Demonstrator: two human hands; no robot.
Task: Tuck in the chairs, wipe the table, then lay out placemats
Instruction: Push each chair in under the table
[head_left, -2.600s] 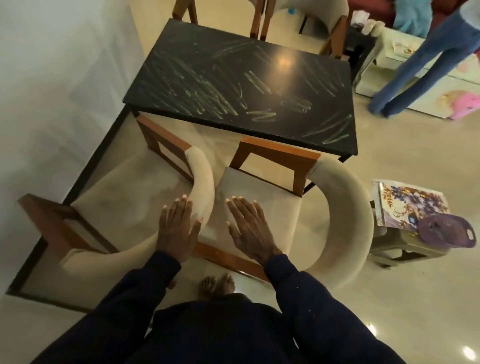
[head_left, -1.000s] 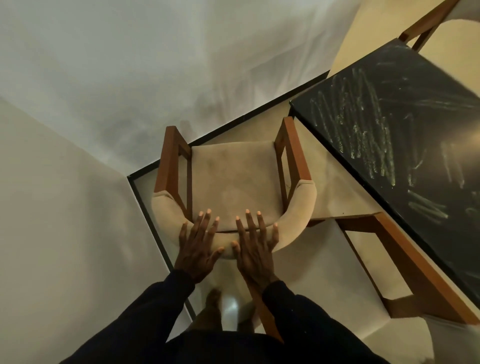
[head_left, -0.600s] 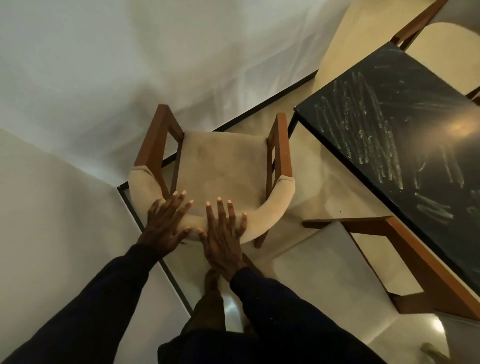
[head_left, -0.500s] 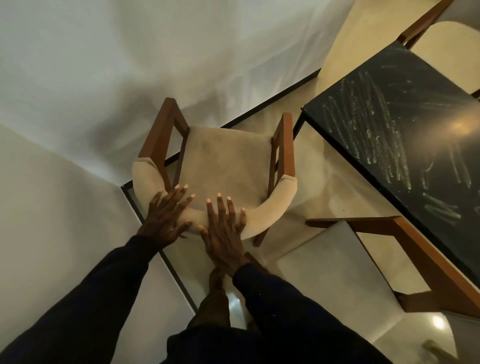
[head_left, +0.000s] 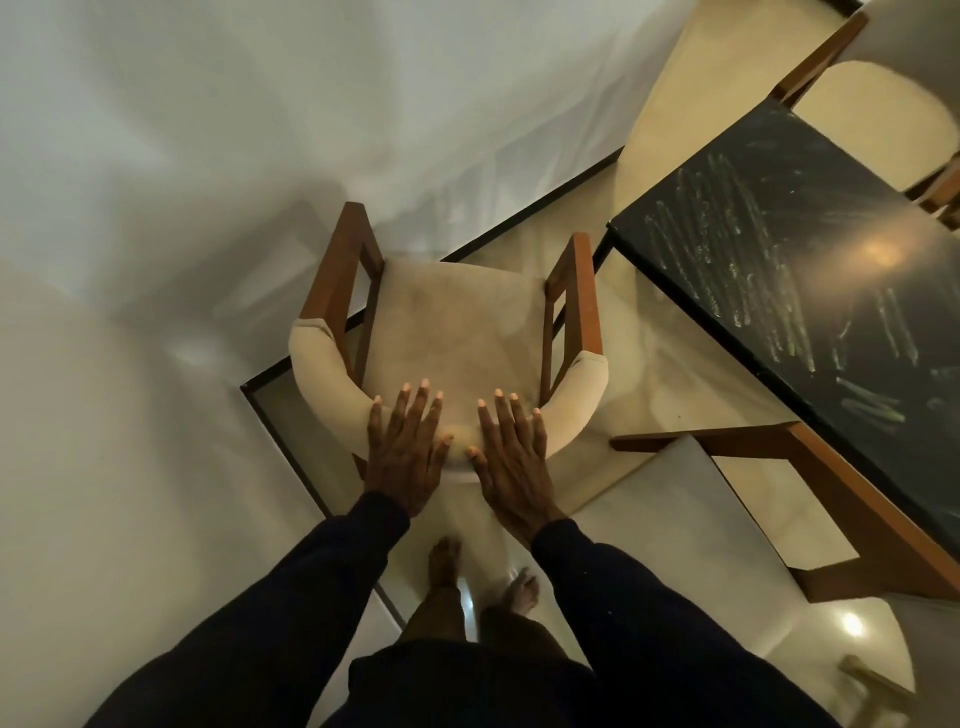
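Chair (head_left: 457, 332), beige upholstery, curved padded back, brown wooden arms. It stands on the floor left of the desk (head_left: 810, 270), not under it. Its open front faces far, toward the wall (head_left: 208, 130), and its back is nearest the person. The long axis from back to front runs near to far, so the seat points past the desk and not at it. The right arm comes close to the desk's left corner; contact cannot be told.

Left hand (head_left: 405, 452), fingers straight and spread, palm flat on top of the curved back, left of centre. The grip is fully open, with nothing clasped.

Right hand (head_left: 511, 457), same posture, just beside the left on the same back, right of centre. The grip is open, pressing and not holding. This hand is the nearer to the desk.

Desk, black glossy top, streaked with pale chalky smears, unwiped. No placemats on the part in view.

Second chair (head_left: 675, 519), near right, seat partly under the desk's near edge. Third chair (head_left: 872, 119), far right, at the desk's far side.

Judgement: the chair-tucking step is in hand. The desk lies to the right of both hands, so the front likely has to swing rightward before any push carries the seat under the top.
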